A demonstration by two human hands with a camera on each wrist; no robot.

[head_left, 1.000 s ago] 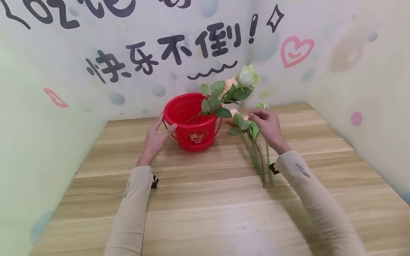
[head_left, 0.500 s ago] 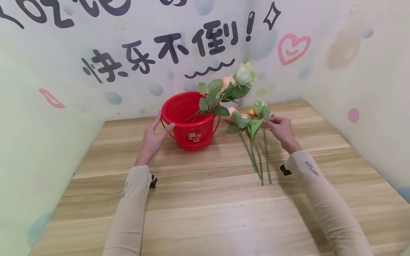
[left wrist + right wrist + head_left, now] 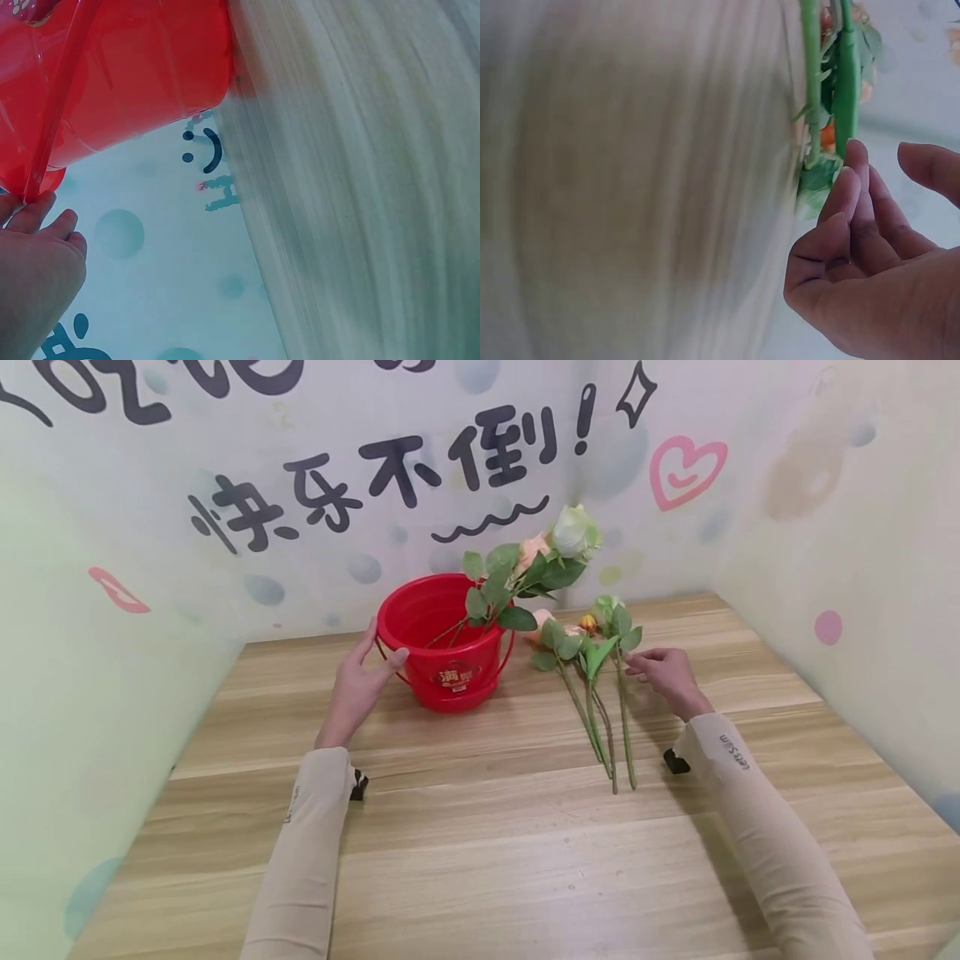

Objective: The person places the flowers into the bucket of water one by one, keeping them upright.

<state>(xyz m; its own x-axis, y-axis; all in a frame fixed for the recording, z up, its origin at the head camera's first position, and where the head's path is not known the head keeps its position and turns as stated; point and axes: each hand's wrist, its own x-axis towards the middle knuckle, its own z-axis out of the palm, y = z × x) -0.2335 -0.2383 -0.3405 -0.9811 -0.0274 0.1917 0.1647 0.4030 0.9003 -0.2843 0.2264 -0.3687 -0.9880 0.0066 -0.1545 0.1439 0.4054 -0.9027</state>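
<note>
My left hand (image 3: pixel 354 695) holds the near left side of a red bucket (image 3: pixel 427 668), thumb on the front wall and fingers by the rim. In the left wrist view, its fingertips meet the bucket near the handle (image 3: pixel 61 97). Inside the bucket lean a white rose (image 3: pixel 574 532) and a peach rose (image 3: pixel 531 553), heads tilted right beyond the rim. My right hand (image 3: pixel 670 678) hovers beside a pale green flower (image 3: pixel 606 607) lying on the table. In the right wrist view, its thumb stands apart from the fingers (image 3: pixel 847 191), with nothing gripped.
Left of the pale green flower lie a peach flower (image 3: pixel 542 620) and an orange bud (image 3: pixel 587 623), stems toward me. The wooden table (image 3: pixel 480 852) is bounded by printed walls at the back and both sides.
My right hand has moved right and toward me, away from the pale green flower, which now lies uncovered beside the others. The left hand stays at the bucket. The view has shifted slightly.
</note>
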